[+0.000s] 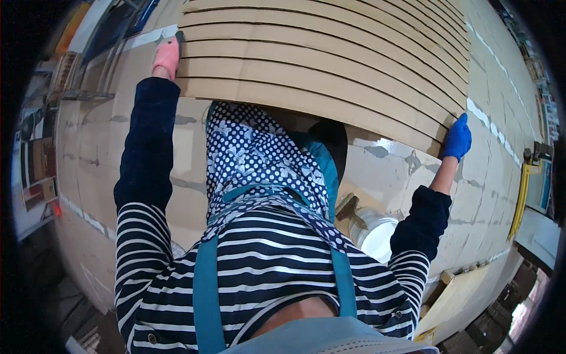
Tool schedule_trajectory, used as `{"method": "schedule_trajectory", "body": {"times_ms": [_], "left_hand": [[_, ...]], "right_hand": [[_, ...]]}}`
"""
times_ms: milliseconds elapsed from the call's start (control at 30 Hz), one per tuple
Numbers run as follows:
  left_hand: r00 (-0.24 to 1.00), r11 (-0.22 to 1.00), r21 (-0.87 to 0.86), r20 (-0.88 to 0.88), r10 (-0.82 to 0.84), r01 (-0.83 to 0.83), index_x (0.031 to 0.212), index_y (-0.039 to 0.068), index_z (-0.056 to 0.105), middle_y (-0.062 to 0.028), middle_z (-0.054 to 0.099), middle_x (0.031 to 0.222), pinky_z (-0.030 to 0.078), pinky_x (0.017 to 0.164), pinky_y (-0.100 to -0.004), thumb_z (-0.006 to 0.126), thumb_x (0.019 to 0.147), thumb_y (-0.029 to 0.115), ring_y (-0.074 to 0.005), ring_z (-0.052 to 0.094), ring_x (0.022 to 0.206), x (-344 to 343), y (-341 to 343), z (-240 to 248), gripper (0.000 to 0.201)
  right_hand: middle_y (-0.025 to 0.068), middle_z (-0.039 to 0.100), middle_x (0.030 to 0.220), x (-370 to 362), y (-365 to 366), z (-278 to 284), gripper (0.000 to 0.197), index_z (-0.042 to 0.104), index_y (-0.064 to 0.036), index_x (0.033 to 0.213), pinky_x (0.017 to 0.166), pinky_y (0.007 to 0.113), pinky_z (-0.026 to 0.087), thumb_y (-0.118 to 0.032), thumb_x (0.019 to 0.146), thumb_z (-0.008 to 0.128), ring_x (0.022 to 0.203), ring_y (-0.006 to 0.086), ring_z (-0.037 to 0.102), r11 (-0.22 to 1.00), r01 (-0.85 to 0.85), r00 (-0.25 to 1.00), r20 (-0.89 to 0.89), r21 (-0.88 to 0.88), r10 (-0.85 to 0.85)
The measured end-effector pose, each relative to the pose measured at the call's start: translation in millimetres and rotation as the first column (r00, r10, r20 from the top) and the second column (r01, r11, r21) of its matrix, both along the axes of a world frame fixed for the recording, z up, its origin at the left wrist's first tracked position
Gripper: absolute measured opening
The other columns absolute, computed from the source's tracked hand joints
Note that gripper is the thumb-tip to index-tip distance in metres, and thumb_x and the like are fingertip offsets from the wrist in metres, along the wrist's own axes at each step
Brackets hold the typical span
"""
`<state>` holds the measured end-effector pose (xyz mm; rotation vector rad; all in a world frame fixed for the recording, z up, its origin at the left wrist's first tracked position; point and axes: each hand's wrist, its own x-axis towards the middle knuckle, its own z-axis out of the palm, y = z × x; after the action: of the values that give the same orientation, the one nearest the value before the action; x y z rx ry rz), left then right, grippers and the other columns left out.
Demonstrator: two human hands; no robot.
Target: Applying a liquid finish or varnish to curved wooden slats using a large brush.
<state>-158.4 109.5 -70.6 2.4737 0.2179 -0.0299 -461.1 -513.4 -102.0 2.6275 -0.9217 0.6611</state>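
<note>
A broad spread of tan cardboard strips [306, 71], divided by dark parallel lines, lies in front of me. I cannot tell whether the strips are separate pieces or one slit sheet. At its left edge is my left hand [167, 58], in a pink glove with dark fingertips, gripping the side near the front strips. My right hand [458, 138], in a blue glove, grips the near right corner, its fingers along the edge. Both arms are stretched out wide. The fingertips of each hand are partly hidden against the edges.
A white bucket [377, 237] stands by my right side, with a wide brush [348, 207] at its rim. Taped cardboard [495, 177] covers the floor around me. A yellow bar [519, 203] and a pale board [466, 301] are at the right; shelving is at the left.
</note>
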Motion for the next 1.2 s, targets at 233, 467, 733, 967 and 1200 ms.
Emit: {"method": "schedule_trajectory", "body": {"times_ms": [233, 467, 733, 967, 1200], "left_hand": [[0.987, 0.999, -0.025, 0.158, -0.040, 0.045, 0.098, 0.003, 0.060, -0.0193, 0.061, 0.091, 0.045, 0.069, -0.0377, 0.051, 0.082, 0.020, -0.0325, 0.058, 0.079, 42.1, 75.9, -66.3, 0.025], [0.876, 0.999, -0.008, 0.480, 0.047, -0.049, 0.103, 0.002, 0.060, -0.0114, 0.064, 0.093, 0.044, 0.075, -0.0308, 0.054, 0.082, 0.017, -0.0188, 0.057, 0.082, -14.0, 15.6, -44.2, 0.027], [0.853, 0.918, -0.381, 0.436, 0.285, -0.111, 0.092, 0.005, 0.061, -0.0109, 0.059, 0.066, 0.041, 0.042, -0.0337, 0.047, 0.082, 0.020, -0.0203, 0.052, 0.043, -15.7, 13.7, -36.3, 0.023], [0.954, 0.979, -0.055, 0.223, 0.202, -0.195, 0.092, 0.006, 0.062, -0.0143, 0.060, 0.073, 0.044, 0.055, -0.0309, 0.048, 0.082, 0.025, -0.0228, 0.058, 0.063, -34.7, -8.9, -7.3, 0.026], [0.906, 0.923, -0.133, 0.287, -0.312, 0.360, 0.087, 0.001, 0.061, -0.0111, 0.060, 0.070, 0.044, 0.062, -0.0333, 0.048, 0.082, 0.033, -0.0220, 0.058, 0.069, 44.9, 69.4, -22.0, 0.035]], "right_hand": [[0.0248, 0.060, 0.084, 21.7, 28.9, 16.4, 0.055, 0.063, 0.0011, 0.083, 0.072, 0.044, 0.043, -0.046, 0.087, 0.035, 0.080, 0.0400, 0.057, 0.878, -0.070, 0.927, 0.355, 0.474, -0.118], [0.0243, 0.060, 0.080, 6.0, -9.2, 9.0, 0.053, 0.063, 0.0010, 0.078, 0.068, 0.043, 0.043, -0.045, 0.086, 0.038, 0.078, 0.0385, 0.057, 0.842, 0.097, 0.934, 0.244, 0.531, -0.261], [0.0238, 0.059, 0.076, 1.0, 2.8, 6.9, 0.048, 0.064, -0.0001, 0.074, 0.064, 0.045, 0.043, -0.040, 0.085, 0.039, 0.073, 0.0392, 0.057, 0.965, 0.094, 0.983, 0.131, 0.243, -0.129], [0.0214, 0.060, 0.079, -0.8, -4.8, 1.8, 0.045, 0.063, 0.0003, 0.074, 0.060, 0.047, 0.042, -0.037, 0.085, 0.039, 0.067, 0.0406, 0.057, 0.921, 0.104, 0.948, 0.243, 0.375, -0.206], [0.0228, 0.060, 0.074, -4.4, -35.9, 16.0, 0.053, 0.061, 0.0029, 0.073, 0.063, 0.046, 0.043, -0.040, 0.088, 0.035, 0.068, 0.0382, 0.057, 0.874, 0.137, 0.956, 0.170, 0.466, -0.240]]}}
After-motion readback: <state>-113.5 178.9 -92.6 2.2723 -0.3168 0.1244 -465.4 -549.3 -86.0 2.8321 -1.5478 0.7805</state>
